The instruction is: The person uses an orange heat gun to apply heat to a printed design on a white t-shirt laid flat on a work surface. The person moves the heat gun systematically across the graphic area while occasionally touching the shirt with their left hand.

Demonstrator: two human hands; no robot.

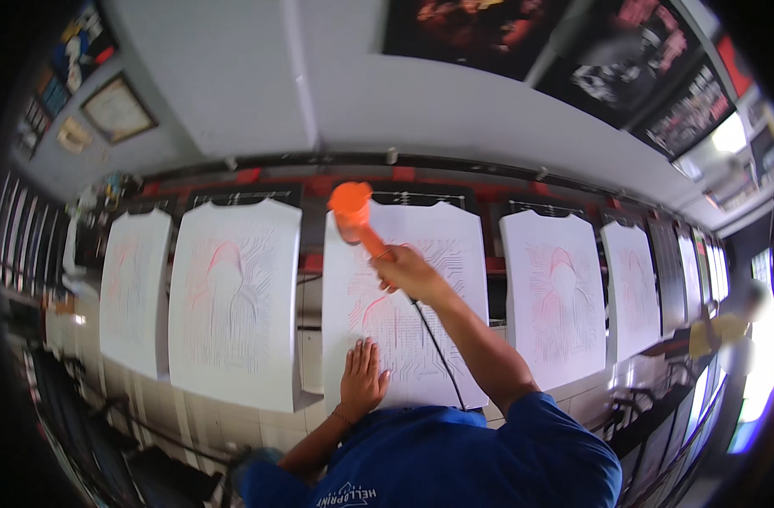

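Our right fingers (pixel 387 273) gripped orange plastic blower (pixel 351 203) | left fingers (pixel 359 355) lay unclenched on white printed fabric shirt (pixel 395 328) | dragging black cord (pixel 439 347) risked smears

The place looks like a garment-printing workshop: white shirts (pixel 234 305) with matching red-and-dark line designs (pixel 565 284) lie in a row over dark boards (pixel 245 198), an orange corded handheld tool (pixel 351 201) above one.

Narrow gaps flank the white T-shirt (pixel 395 332) at frame centre. Over it, the orange hair dryer (pixel 351 205) and right hand (pixel 408 275) block the upper middle; the left hand (pixel 364 381) and black cord (pixel 439 352) obstruct lower down.
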